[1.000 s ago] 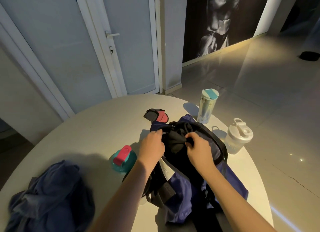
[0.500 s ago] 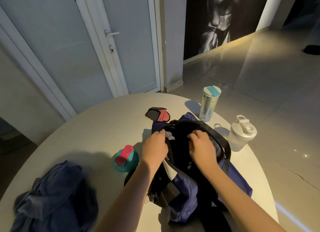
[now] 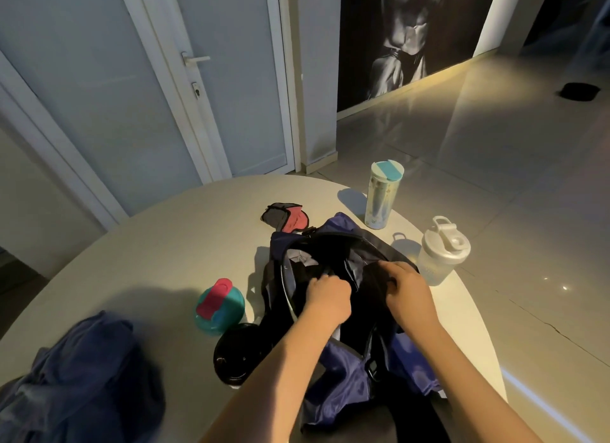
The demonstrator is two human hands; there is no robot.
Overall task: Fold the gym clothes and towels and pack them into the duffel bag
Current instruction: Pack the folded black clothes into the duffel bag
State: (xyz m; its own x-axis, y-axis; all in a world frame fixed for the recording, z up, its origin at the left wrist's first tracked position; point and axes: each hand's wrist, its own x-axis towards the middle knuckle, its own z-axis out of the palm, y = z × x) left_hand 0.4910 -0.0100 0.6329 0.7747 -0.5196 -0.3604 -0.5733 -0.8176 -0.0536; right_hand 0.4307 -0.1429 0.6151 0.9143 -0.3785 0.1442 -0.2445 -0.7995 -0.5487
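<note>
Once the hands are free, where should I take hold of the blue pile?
Probably its raised top fold, coming from above with the left hand: the blue pile lies crumpled at the near left of the table, with no flat edge showing. It and the right hand grip black cloth in the bag.

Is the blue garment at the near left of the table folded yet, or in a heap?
Not folded: the blue garment lies crumpled in a loose heap on the table, apart from the duffel bag.
</note>
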